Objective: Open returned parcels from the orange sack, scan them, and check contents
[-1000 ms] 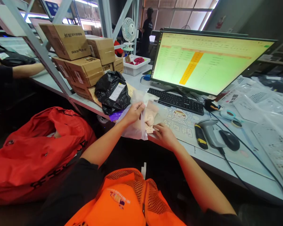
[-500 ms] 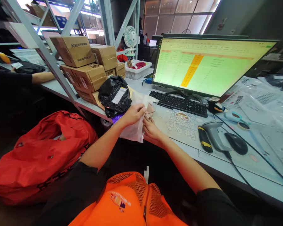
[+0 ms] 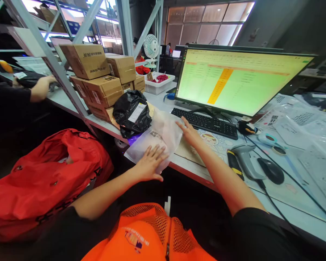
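Translucent white plastic bag (image 3: 164, 134): lies at the front edge of the pale worktop (image 3: 317, 225), its near part reaching past that edge; a square printed code (image 3: 153, 133) is on its face, and something pale shows faintly through the film. Clock directions below are taken from this bag.
Left hand (image 3: 150, 163): palm down at six o'clock, fingers spread apart and laid flat on the bag.
Right hand (image 3: 189, 131): at three o'clock, fingers extended and slightly parted, clamped on nothing; the tips reach the bag's edge, though whether they touch it is hard to tell.
Black plastic parcel with a white label (image 3: 132, 113): at ten to eleven o'clock, just beside the bag.
Purple glossy packet (image 3: 134, 139): at nine o'clock, partly covered.
Brown cardboard boxes (image 3: 101, 88): stacked at ten o'clock, behind the parcel.
White perforated basket (image 3: 154, 88): at twelve o'clock, holding crumpled dark-pink items (image 3: 162, 78).
Black keyboard (image 3: 213, 125): between two and three o'clock, below the wide lit monitor (image 3: 244, 79).
Grey handheld scanner (image 3: 246, 161): between three and four o'clock, beside a black mouse (image 3: 271, 169).
Large red fabric bag (image 3: 49, 181): between eight and nine o'clock, below the worktop.
Co-worker's hand (image 3: 43, 87): between nine and ten o'clock, beyond the metal frame (image 3: 61, 79).
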Motion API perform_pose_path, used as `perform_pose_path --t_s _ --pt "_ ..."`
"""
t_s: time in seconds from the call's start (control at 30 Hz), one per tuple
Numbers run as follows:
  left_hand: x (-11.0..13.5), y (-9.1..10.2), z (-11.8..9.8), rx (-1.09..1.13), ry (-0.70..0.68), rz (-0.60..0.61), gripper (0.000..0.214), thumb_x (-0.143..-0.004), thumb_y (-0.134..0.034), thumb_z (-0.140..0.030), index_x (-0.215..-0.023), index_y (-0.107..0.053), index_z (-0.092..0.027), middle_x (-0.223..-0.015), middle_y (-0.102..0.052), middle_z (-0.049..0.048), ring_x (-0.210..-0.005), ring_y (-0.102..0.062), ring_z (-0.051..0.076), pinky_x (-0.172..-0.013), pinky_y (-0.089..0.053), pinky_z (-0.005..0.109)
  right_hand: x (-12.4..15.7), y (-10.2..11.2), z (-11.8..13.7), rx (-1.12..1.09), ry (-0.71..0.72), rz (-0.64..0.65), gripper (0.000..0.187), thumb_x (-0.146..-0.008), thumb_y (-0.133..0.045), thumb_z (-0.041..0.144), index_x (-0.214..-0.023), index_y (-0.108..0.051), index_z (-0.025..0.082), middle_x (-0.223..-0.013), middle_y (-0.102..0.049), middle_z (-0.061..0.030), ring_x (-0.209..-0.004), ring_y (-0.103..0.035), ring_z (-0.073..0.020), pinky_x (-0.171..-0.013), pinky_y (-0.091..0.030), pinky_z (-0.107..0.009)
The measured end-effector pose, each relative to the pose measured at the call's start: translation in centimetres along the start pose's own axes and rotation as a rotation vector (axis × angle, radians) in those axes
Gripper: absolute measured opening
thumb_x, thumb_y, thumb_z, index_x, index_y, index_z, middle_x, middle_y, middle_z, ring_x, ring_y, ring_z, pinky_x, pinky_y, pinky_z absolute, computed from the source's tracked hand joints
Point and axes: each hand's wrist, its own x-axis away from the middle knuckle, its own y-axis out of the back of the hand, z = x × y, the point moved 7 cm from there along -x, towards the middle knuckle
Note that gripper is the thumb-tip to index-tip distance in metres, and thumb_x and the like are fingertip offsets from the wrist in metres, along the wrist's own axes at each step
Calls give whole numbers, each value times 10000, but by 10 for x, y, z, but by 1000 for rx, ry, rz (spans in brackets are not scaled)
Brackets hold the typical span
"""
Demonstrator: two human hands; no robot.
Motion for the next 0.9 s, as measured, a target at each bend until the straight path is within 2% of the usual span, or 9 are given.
perform_pose_path --t_s 0.1,0.23,0.33,0.47,0.57,0.63,0.7,0.8,0.9 --pt "24 -21 7 -141 41 -27 1138 -688 -922 -282 -1645 -308 -331 -1746 -190 114 -1618 -126 411 -1274 -169 684 -17 -15 -2 9 -36 32 577 -863 -530 94 -1397 -662 270 -1661 -419 -52 -1372 -527 -348 -1093 -484 -510" --pt "35 -24 33 -129 88 -147 755 -823 -619 -64 -1519 -544 -346 -1636 -455 67 -1544 -390 321 -1264 -325 563 -24 -17 3 37 -64 5 337 -893 -521 161 -1115 -773 189 -1333 -700 -141 -1202 -616 -328 -1029 -491 -451" --pt "27 14 54 68 54 -347 546 -805 -544 -61 -1288 -733 -233 -1401 -690 110 -1370 -603 305 -1164 -472 478 -26 14 -1 77 -109 -27 323 -880 -512 172 -1063 -778 189 -1084 -772 -146 -1020 -664 -319 -890 -511 -418" --pt "8 98 95 444 213 -686 261 -921 -552 -225 -1068 -766 -208 -1026 -806 77 -954 -751 246 -885 -598 370 -25 104 -13 110 -104 -129 240 -905 -587 346 -920 -785 210 -842 -761 -91 -795 -656 -251 -744 -481 -355" --pt "-20 130 115 780 295 -747 372 -981 -572 -499 -935 -746 -173 -849 -784 74 -747 -722 216 -696 -579 314 -15 154 -26 44 -134 -40 311 -851 -707 502 -728 -757 220 -636 -673 -32 -632 -579 -188 -632 -429 -327" --pt "-45 127 117 995 276 -666 490 -924 -624 -636 -921 -729 -157 -801 -769 80 -692 -709 209 -634 -560 296 1 160 -40 -37 -245 130 386 -775 -784 588 -675 -754 216 -583 -635 -16 -570 -536 -163 -579 -408 -321" --pt "-65 109 115 1167 274 -553 549 -840 -703 -690 -957 -715 -153 -794 -758 77 -677 -714 211 -608 -554 291 22 152 -54 -149 -384 251 459 -684 -840 659 -662 -758 208 -590 -642 -23 -553 -541 -160 -555 -428 -323" --pt "-77 82 115 1307 310 -529 585 -768 -772 -685 -1011 -682 -160 -914 -760 81 -697 -732 208 -614 -560 293 54 133 -68 -456 -527 232 575 -625 -830 761 -717 -766 197 -697 -718 -80 -629 -650 -215 -619 -555 -374" --pt "-74 80 119 1256 302 -659 551 -774 -777 -662 -985 -658 -167 -994 -759 82 -762 -726 184 -682 -566 286 78 114 -66 -818 -472 153 728 -599 -762 872 -905 -784 212 -969 -786 -154 -884 -747 -309 -807 -628 -473"
